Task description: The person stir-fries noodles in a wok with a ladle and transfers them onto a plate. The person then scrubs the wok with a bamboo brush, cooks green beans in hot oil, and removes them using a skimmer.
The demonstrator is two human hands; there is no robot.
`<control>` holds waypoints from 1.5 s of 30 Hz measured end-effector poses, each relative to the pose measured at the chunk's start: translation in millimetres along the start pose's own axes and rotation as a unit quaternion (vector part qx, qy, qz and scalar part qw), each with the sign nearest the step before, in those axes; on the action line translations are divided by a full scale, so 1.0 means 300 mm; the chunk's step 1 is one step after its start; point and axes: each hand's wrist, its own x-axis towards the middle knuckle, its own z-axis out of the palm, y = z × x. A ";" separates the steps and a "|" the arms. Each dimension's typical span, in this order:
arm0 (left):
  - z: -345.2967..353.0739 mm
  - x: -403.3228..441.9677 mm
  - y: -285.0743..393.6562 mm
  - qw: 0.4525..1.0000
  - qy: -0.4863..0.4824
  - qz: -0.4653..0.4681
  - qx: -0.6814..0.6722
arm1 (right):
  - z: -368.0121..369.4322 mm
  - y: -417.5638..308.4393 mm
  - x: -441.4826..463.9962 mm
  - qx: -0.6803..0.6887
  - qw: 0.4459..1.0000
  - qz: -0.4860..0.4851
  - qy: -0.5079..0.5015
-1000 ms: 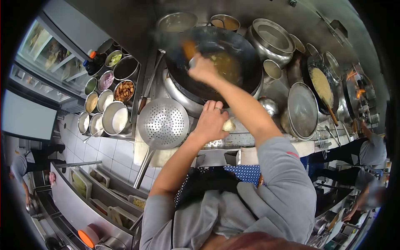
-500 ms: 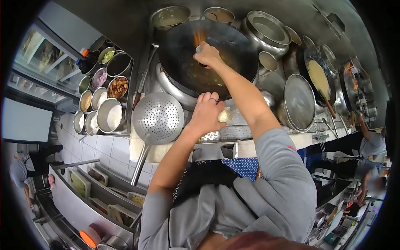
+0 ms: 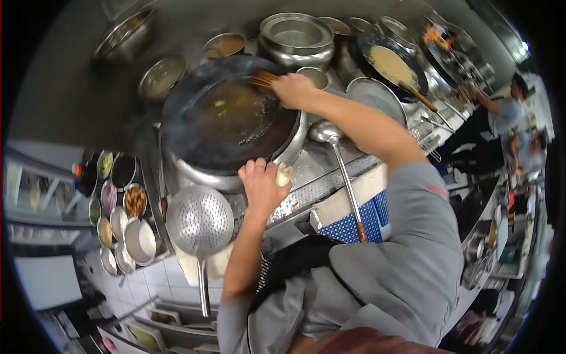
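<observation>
A large black wok (image 3: 187,140) sits on a steel ring, with murky brownish water and small bits in its bottom. My right hand (image 3: 293,91) is closed round a bamboo wok brush (image 3: 265,79), whose bristles touch or hover at the wok's right inner wall; its handle is hidden by the hand. At the wok's near rim, my left hand (image 3: 261,187) is closed with its fingers at the edge. A crumpled pale cloth (image 3: 284,174) bulges out beside its thumb. Below that hand lies a perforated steel skimmer (image 3: 199,221).
A ladle (image 3: 325,133) rests right of the wok, its handle pointing toward me. Steel pots (image 3: 296,41) stand behind. Ingredient containers (image 3: 135,200) are grouped at left. Flames (image 3: 436,36) rise at a far-right burner, where other people (image 3: 507,115) stand.
My right hand has brought the brush from the wok's back to its right side. My left hand stays at the near rim. The head view has turned, and the ladle now shows fully.
</observation>
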 end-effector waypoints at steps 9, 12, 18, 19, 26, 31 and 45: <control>-0.009 -0.007 -0.002 0.998 0.041 0.013 0.036 | 0.069 -0.303 0.164 0.201 0.978 0.037 -0.030; -0.041 -0.015 -0.035 0.998 0.041 0.035 0.023 | 0.044 -0.179 -0.018 0.150 0.986 0.000 -0.072; 0.012 -0.012 -0.060 0.999 0.045 0.024 0.017 | 0.058 -0.108 0.264 0.257 0.959 0.119 0.023; 0.018 -0.018 -0.057 0.999 0.042 0.021 0.020 | 0.023 -0.173 0.299 0.336 0.932 0.136 0.003; -0.045 -0.016 -0.028 0.999 0.043 0.023 0.014 | 0.039 -0.399 0.057 0.265 0.964 0.003 -0.033; -0.061 -0.014 -0.046 0.999 0.046 0.028 -0.009 | 0.049 -0.200 -0.027 0.144 0.987 -0.008 -0.068; -0.055 -0.017 -0.045 1.000 0.011 -0.003 0.009 | 0.002 -0.327 -0.122 0.236 0.968 -0.065 -0.049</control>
